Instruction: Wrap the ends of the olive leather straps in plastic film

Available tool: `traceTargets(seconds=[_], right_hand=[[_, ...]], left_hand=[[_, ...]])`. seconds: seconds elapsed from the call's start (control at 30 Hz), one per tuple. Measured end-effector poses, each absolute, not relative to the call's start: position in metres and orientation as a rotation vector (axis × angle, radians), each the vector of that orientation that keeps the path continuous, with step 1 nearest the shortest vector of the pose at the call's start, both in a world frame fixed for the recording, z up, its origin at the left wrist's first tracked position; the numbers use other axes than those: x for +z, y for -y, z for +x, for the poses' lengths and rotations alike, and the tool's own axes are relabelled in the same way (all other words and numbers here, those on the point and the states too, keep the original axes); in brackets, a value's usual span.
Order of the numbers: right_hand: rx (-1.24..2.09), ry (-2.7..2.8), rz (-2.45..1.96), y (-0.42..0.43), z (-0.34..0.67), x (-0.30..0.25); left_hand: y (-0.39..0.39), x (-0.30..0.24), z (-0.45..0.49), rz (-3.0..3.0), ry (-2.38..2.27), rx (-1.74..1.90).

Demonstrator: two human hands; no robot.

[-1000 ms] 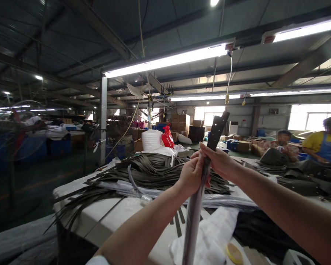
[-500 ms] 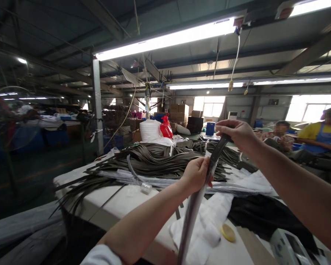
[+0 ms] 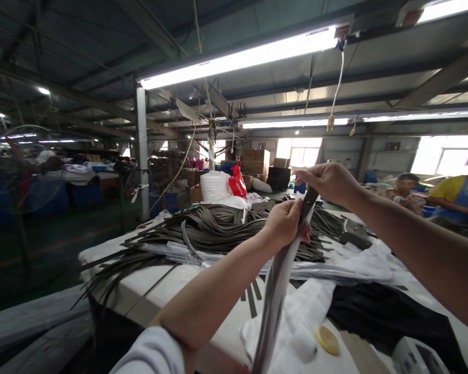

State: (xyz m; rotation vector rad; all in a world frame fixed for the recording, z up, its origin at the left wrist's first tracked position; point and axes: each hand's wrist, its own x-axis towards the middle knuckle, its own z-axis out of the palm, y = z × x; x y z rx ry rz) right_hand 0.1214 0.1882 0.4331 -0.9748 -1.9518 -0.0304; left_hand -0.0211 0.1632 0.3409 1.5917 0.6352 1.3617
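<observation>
i am holding a long dark strap (image 3: 276, 291) up in front of me with both hands. my left hand (image 3: 284, 224) is wrapping around it, fingers curling tight about the band. my right hand (image 3: 329, 182) is sitting just above and to the right, pinching the strap's top end between thumb and fingertips, so both sets of fingers are closing on the same strap. the strap is running from my right hand down through my left fist and hanging steeply over the near part of the white table (image 3: 167, 291). its lower end is passing out of view at the bottom.

behind my hands a big pile of straps (image 3: 218, 231) in the same dark colour is lying on the table, some ends trailing over the left edge. below my wrists a white cloth (image 3: 308, 311) is lying crumpled, with a yellow tape roll (image 3: 327, 340) just beside it and a black fabric (image 3: 382, 317) spreading to the right. farther back a white foam roll (image 3: 215, 186) and a red bag (image 3: 237, 184) are standing side by side. at the far right a person in a yellow shirt (image 3: 454, 189) is working.
</observation>
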Motion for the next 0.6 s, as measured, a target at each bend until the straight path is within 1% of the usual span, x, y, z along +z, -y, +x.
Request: traceTargets(seconds=[0.1,0.23,0.43,0.6], right_hand=[[-0.09,1.968,-0.907,-0.192,0.115,0.426],[-0.17,2.007,-0.927,-0.201,0.113,0.426],[-0.251,2.05,-0.86,-0.191,0.095,0.444],[-0.486,2.087,-0.881,-0.176,0.081,0.439]], left_hand=[[-0.16,0.338,-0.023,1.592,-0.598,1.389],[-0.161,0.339,-0.025,1.594,-0.58,1.372],[-0.164,0.373,-0.028,1.614,-0.593,1.467],[-0.163,0.378,-0.031,1.612,-0.586,1.555]])
